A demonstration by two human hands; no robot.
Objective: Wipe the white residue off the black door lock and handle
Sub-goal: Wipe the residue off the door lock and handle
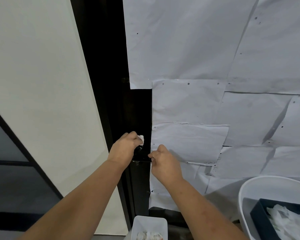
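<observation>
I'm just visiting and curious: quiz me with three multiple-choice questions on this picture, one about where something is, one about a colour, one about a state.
1. Where is the small white bin?
A. On a shelf above the lock
B. At the bottom of the view, below the hands
C. In the right hand

2. What colour is the wipe?
A. White
B. Blue
C. Red

3. What is the left hand doing?
A. Hanging idle
B. Lying flat on the paper
C. Gripping the wipe against the lock

Answers: 1 B, the bin sits at the lower edge between the forearms. 2 A, the wad sticking out past the fingers is white. 3 C, its fingers curl round the wipe at the black panel, while the right hand pinches at the panel's lower edge.
</observation>
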